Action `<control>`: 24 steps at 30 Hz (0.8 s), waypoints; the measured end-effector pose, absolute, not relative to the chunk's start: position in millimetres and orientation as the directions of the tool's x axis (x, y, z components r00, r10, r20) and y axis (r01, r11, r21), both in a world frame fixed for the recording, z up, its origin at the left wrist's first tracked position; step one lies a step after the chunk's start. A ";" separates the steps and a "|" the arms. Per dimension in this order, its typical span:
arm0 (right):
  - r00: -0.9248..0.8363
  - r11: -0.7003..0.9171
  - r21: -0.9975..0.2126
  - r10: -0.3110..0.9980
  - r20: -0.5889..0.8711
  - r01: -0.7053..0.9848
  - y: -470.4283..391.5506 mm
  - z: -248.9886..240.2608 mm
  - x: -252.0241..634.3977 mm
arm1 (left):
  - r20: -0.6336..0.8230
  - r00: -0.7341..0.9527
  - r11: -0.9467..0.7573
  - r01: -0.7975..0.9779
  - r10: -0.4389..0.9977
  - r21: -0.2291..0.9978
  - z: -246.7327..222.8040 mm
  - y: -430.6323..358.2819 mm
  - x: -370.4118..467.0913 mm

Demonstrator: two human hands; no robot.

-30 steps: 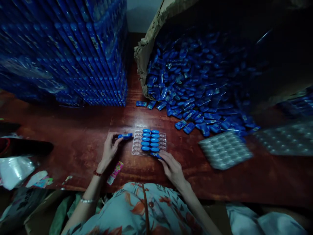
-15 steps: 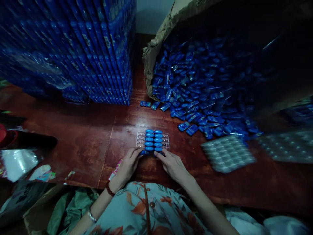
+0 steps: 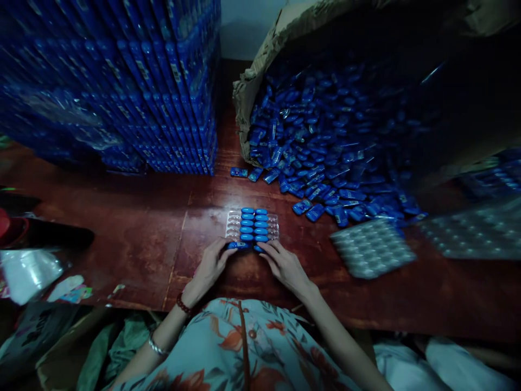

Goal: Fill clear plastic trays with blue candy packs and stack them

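Observation:
A clear tray (image 3: 233,223) lies on the table in front of me, its two middle columns filled with blue pieces (image 3: 247,223) and its outer hollows showing clear. At its near left edge my left hand (image 3: 211,262) pinches a blue packet (image 3: 238,246) between thumb and fingers. My right hand (image 3: 285,264) is at the near right edge, fingertips together on another small blue packet (image 3: 258,248), mostly hidden by the fingers.
An open carton (image 3: 244,103) at the back right spills many blue packets (image 3: 315,190). Tall stacks of blue packs (image 3: 163,108) stand back left. Clear moulded trays (image 3: 372,248) lie right. A dark cylinder (image 3: 57,233) with red lies left, beside plastic bags (image 3: 30,274).
The blue packet at my left fingertips now shows more plainly, sticking out to the left below the tray. Both hands have shifted slightly. The whole view has moved a little.

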State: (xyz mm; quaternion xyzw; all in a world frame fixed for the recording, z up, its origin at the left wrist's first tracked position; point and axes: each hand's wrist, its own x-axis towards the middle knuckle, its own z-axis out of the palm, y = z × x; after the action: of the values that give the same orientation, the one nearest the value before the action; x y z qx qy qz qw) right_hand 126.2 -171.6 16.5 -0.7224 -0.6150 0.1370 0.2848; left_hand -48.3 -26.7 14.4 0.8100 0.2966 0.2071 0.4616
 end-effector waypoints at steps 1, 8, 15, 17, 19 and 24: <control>0.223 -0.082 -0.599 0.961 0.165 0.797 -172.6 14.6 124.9 | 0.041 0.714 -0.360 0.302 0.699 0.883 16.9 -27.5 -49.8; 0.477 -0.111 -0.786 0.842 0.250 0.609 -175.8 -0.8 115.3 | -0.298 0.591 0.155 0.281 0.750 0.947 23.3 -32.8 -54.6; 0.719 -0.175 -0.949 0.691 0.072 0.263 -178.8 -14.5 113.2 | -0.229 0.559 0.172 0.152 0.797 0.973 20.1 -33.0 -49.8; 0.718 -0.181 -0.947 0.692 0.068 0.264 -178.2 -13.2 109.5 | -0.167 0.555 0.088 0.166 0.815 0.982 19.8 -33.2 -48.6; 0.706 -0.193 -0.934 0.704 0.082 0.302 -175.9 -9.9 105.2 | -0.084 0.570 -0.032 0.190 0.818 0.981 18.5 -34.3 -47.7; 0.705 -0.224 -0.928 0.707 0.056 0.299 -170.2 -6.4 101.6 | 0.090 0.671 -0.314 0.221 0.736 0.924 9.6 -38.6 -50.2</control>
State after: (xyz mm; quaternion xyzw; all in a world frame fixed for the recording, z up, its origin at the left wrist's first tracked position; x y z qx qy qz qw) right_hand 101.6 -170.2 -6.4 -0.7580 -0.3318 0.1937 0.5271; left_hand -50.2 -38.6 9.6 0.7676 0.3116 0.2599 0.4961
